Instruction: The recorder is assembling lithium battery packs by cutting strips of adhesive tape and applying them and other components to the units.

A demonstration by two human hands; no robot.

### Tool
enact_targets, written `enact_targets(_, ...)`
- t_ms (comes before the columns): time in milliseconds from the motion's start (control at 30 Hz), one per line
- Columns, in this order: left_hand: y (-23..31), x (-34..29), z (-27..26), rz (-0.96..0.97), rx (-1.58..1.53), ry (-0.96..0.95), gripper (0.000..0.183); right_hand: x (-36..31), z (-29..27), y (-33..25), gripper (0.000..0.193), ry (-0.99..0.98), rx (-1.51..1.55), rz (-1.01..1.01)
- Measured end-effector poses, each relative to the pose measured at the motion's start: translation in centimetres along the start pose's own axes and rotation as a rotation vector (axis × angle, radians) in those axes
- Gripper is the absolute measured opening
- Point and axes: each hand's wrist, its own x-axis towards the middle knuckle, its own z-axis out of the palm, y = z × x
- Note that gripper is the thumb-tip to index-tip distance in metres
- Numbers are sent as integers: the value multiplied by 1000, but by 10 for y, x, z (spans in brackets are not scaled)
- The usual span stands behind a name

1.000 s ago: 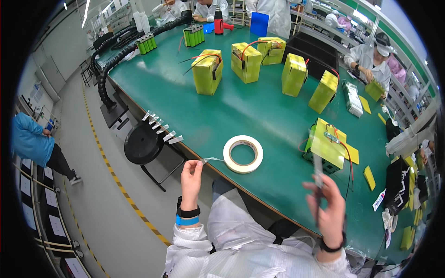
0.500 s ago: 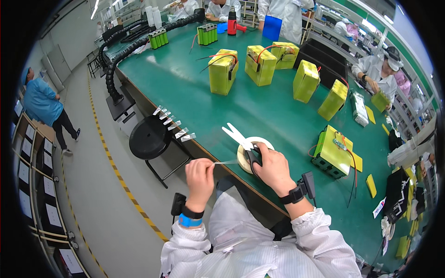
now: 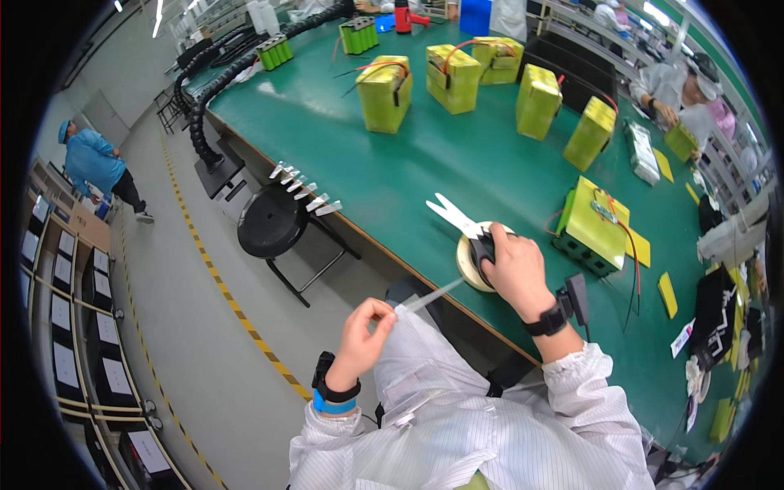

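Observation:
My left hand (image 3: 359,341) pinches the free end of a narrow, whitish strip of tape (image 3: 437,295). The strip runs taut to a cream tape roll (image 3: 466,263) at the table's near edge. My right hand (image 3: 520,273) grips black-handled scissors (image 3: 454,216) over the roll. Their pale blades are spread and point to the far left. Whether the right fingers also press on the roll is hidden. Several short cut tape pieces (image 3: 304,193) hang in a row along the table edge to the left.
On the green table (image 3: 327,131) stand several yellow-wrapped battery packs (image 3: 385,98). A pack with a circuit board (image 3: 590,224) lies right of my right hand. A black stool (image 3: 273,220) is beside the table at left. Across the table a co-worker (image 3: 674,90) handles another pack.
My left hand has drawn the tape toward me, so a longer strip shows. In the picture, my right hand, scissors and roll sit further right. The view has shifted, and the scissors stay spread.

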Motion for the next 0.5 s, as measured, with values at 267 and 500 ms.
enact_targets(267, -20, -1, 2, -104, -122, 99, 17, -64, -62, -49, 44, -73, 735, 172)
enact_targets(500, -8, 1, 7, -134, -166, 47, 18, -178, 29, -41, 55, -760, 1462, 391)
